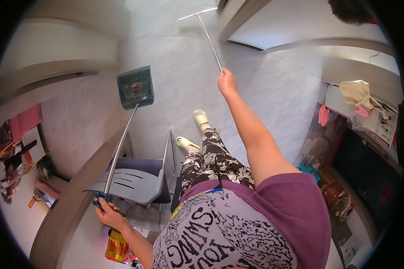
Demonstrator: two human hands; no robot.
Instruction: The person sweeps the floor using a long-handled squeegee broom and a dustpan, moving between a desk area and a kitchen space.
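Observation:
My left hand point(110, 212) grips the upper end of a long-handled dustpan, near the blue-green fitting on its metal pole point(123, 144). The dark green pan point(134, 72) is out to the left over the floor, with brownish debris point(137, 86) inside; whether it touches the tiles I cannot tell. My right hand point(227, 82), arm stretched forward, is closed around the metal handle point(210, 42) of a T-shaped floor squeegee. Its thin crosswise blade point(197, 14) lies far ahead, close to a door frame.
A folding chair point(131, 183) with a grey plastic panel stands close on my left. Grey tiles point(175, 77) cover the floor around my slippers point(201, 117). An open doorway edge point(244, 16) is ahead right. A cabinet top point(336, 97) at right bears a cream bag point(355, 92).

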